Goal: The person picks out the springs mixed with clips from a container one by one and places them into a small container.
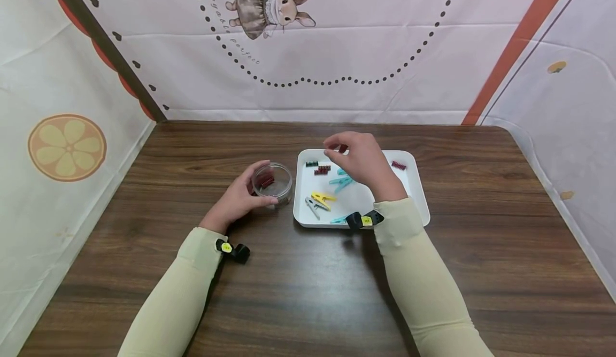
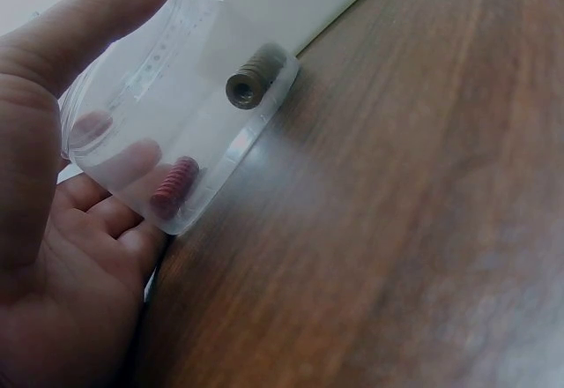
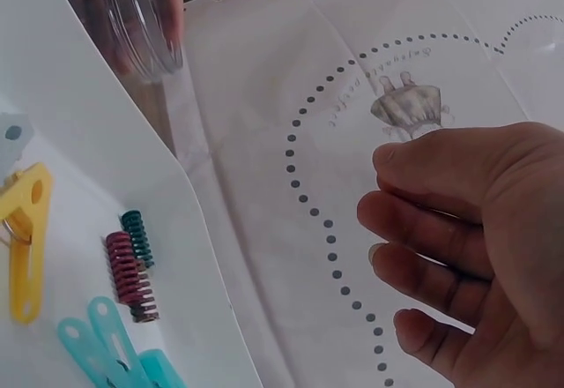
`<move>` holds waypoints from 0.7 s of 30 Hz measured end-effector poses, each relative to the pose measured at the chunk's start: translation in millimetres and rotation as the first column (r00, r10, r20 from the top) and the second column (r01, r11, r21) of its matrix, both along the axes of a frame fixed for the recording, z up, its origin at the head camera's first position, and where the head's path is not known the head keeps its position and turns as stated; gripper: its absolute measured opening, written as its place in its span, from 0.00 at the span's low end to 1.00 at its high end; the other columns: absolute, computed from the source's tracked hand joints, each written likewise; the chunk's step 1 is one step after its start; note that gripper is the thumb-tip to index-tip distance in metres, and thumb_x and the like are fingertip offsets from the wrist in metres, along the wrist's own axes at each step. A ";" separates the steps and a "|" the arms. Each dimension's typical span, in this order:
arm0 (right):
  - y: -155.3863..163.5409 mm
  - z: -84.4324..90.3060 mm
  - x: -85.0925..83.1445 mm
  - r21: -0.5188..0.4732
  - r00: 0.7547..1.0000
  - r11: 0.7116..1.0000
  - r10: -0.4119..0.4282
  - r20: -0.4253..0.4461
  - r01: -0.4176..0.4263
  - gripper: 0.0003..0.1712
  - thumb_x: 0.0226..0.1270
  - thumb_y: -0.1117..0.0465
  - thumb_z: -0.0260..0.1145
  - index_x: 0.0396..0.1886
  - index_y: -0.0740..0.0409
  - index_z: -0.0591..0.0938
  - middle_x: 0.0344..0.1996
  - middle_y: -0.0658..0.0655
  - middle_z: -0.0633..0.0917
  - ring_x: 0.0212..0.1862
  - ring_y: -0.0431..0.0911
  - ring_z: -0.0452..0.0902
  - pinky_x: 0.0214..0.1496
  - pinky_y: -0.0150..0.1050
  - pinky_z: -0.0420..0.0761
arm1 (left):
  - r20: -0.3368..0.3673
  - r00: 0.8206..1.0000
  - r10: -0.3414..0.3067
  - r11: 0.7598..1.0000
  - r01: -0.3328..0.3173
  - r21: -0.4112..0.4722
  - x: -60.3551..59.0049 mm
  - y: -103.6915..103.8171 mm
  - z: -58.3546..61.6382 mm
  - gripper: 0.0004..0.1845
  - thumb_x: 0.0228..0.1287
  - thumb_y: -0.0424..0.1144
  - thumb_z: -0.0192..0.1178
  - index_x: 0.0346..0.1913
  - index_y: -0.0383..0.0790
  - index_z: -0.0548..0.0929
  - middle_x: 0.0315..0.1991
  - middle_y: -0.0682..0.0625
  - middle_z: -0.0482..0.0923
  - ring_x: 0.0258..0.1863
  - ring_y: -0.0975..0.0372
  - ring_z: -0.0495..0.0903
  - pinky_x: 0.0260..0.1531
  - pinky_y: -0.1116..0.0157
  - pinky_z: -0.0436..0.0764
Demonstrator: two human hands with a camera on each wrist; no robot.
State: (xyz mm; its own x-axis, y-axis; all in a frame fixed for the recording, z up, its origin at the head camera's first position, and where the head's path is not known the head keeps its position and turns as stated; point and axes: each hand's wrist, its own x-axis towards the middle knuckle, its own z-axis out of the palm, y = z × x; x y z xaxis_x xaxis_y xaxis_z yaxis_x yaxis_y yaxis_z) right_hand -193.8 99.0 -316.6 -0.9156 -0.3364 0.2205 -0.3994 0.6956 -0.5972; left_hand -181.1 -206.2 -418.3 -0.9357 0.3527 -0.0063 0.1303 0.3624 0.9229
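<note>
My left hand (image 1: pixel 239 194) holds a clear round jar (image 1: pixel 287 179) on the table, thumb on the near side and fingers round the far side. Inside lie a red spring (image 2: pixel 175 187) and a brownish spring (image 2: pixel 256 77). Above the far part of a white tray (image 1: pixel 361 223) hovers my right hand (image 1: pixel 360 159). Its fingers are loosely bent, and nothing shows between thumb and fingertips (image 3: pixel 381 210). Below it in the tray are a dark green spring (image 1: pixel 312 163), red springs (image 1: pixel 322 170) beside it, and another red spring (image 1: pixel 398 165) at the far right corner.
The tray also holds teal clothespins (image 1: pixel 343 182), a yellow clothespin (image 1: pixel 322 199) and a grey clothespin (image 1: pixel 314 206). A printed cloth wall (image 1: pixel 308 100) stands behind the wooden table (image 1: pixel 298 293). The jar sits just left of the tray's rim.
</note>
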 end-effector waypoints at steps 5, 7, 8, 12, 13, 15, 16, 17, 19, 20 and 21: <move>4.2 1.2 -1.7 0.014 1.000 1.000 -0.011 0.027 0.011 0.12 0.67 0.56 0.64 0.48 0.52 0.86 0.45 0.51 0.87 0.42 0.46 0.79 0.40 0.40 0.75 | 0.000 1.000 -0.004 1.000 0.004 -0.008 -0.5 -0.1 0.5 0.50 0.46 0.47 0.77 0.71 0.57 0.60 0.69 0.48 0.67 0.68 0.55 0.67 0.70 0.49 0.62; 5.6 1.2 -2.4 0.017 0.999 1.000 -0.013 0.029 0.012 0.12 0.67 0.56 0.64 0.48 0.52 0.86 0.45 0.52 0.87 0.41 0.46 0.79 0.39 0.40 0.75 | 0.000 1.000 -0.003 1.000 0.003 -0.005 -0.5 -0.2 0.3 0.50 0.46 0.47 0.77 0.71 0.57 0.60 0.69 0.48 0.67 0.68 0.56 0.67 0.70 0.49 0.62; 6.3 1.2 -2.7 0.017 0.999 1.000 -0.015 0.032 0.014 0.12 0.67 0.56 0.64 0.48 0.52 0.86 0.44 0.52 0.87 0.41 0.46 0.79 0.39 0.40 0.76 | 0.002 1.000 0.001 1.000 -0.001 -0.003 -0.5 -0.1 0.0 0.50 0.46 0.46 0.78 0.71 0.57 0.60 0.69 0.48 0.68 0.68 0.56 0.67 0.70 0.50 0.62; 8.5 0.6 -4.0 0.016 0.999 1.000 -0.015 0.030 0.014 0.12 0.67 0.57 0.64 0.48 0.53 0.86 0.43 0.52 0.87 0.41 0.47 0.79 0.39 0.41 0.76 | 0.004 1.000 0.012 1.000 -0.012 0.005 -0.5 0.2 -0.9 0.49 0.45 0.46 0.78 0.70 0.57 0.61 0.68 0.50 0.68 0.67 0.57 0.68 0.70 0.51 0.62; 8.9 0.7 -4.0 0.017 0.999 1.000 -0.016 0.033 0.016 0.12 0.67 0.57 0.65 0.48 0.53 0.85 0.43 0.52 0.87 0.41 0.47 0.79 0.40 0.41 0.76 | 0.004 1.000 0.014 1.000 -0.014 0.005 -0.6 0.3 -0.9 0.49 0.44 0.46 0.78 0.70 0.58 0.61 0.68 0.50 0.69 0.67 0.58 0.68 0.70 0.51 0.62; 9.9 0.1 -4.6 0.017 0.999 1.000 -0.023 0.039 0.023 0.13 0.67 0.56 0.65 0.48 0.53 0.85 0.43 0.52 0.87 0.41 0.46 0.79 0.40 0.41 0.76 | 0.003 1.000 0.015 1.000 -0.015 0.003 -0.7 0.3 -1.1 0.49 0.44 0.47 0.78 0.70 0.58 0.61 0.67 0.50 0.69 0.67 0.58 0.68 0.70 0.51 0.63; 10.5 -0.1 -4.8 0.016 0.999 0.999 -0.029 0.044 0.029 0.13 0.67 0.56 0.65 0.48 0.52 0.85 0.43 0.52 0.87 0.42 0.46 0.79 0.40 0.41 0.76 | 0.003 1.000 0.015 1.000 -0.015 0.001 -0.8 0.3 -1.2 0.49 0.44 0.47 0.78 0.70 0.58 0.61 0.67 0.50 0.69 0.67 0.58 0.68 0.70 0.51 0.63; 11.1 -0.4 -5.0 0.016 0.998 0.999 -0.036 0.049 0.035 0.13 0.66 0.56 0.65 0.49 0.52 0.85 0.43 0.52 0.87 0.42 0.46 0.79 0.40 0.41 0.76 | 0.003 1.000 0.016 1.000 -0.016 -0.002 -0.9 0.3 -1.3 0.49 0.45 0.47 0.78 0.70 0.58 0.61 0.67 0.51 0.69 0.67 0.58 0.68 0.70 0.51 0.63; 12.5 -0.6 -5.2 0.016 0.997 0.998 -0.054 0.059 0.053 0.13 0.66 0.56 0.66 0.49 0.51 0.84 0.42 0.51 0.86 0.42 0.46 0.78 0.40 0.41 0.76 | 0.002 1.000 0.016 1.000 -0.016 -0.002 -1.0 0.3 -1.2 0.49 0.45 0.47 0.78 0.70 0.58 0.62 0.67 0.51 0.69 0.67 0.58 0.68 0.70 0.51 0.63; 13.4 -0.8 -5.5 0.015 0.996 0.998 -0.061 0.062 0.060 0.13 0.66 0.56 0.66 0.49 0.51 0.84 0.42 0.51 0.86 0.42 0.46 0.78 0.40 0.41 0.76 | 0.002 1.000 0.014 1.000 -0.014 -0.001 -1.2 0.2 -1.3 0.49 0.45 0.46 0.78 0.70 0.58 0.62 0.67 0.50 0.69 0.67 0.58 0.68 0.70 0.51 0.63; 14.2 -0.9 -5.7 0.016 0.995 0.998 -0.068 0.066 0.068 0.13 0.66 0.56 0.66 0.49 0.50 0.84 0.41 0.51 0.86 0.42 0.45 0.78 0.40 0.42 0.76 | 0.000 1.000 0.010 1.000 -0.010 -0.002 -1.2 0.0 -1.4 0.49 0.46 0.46 0.78 0.70 0.57 0.61 0.68 0.50 0.69 0.67 0.57 0.68 0.70 0.50 0.62</move>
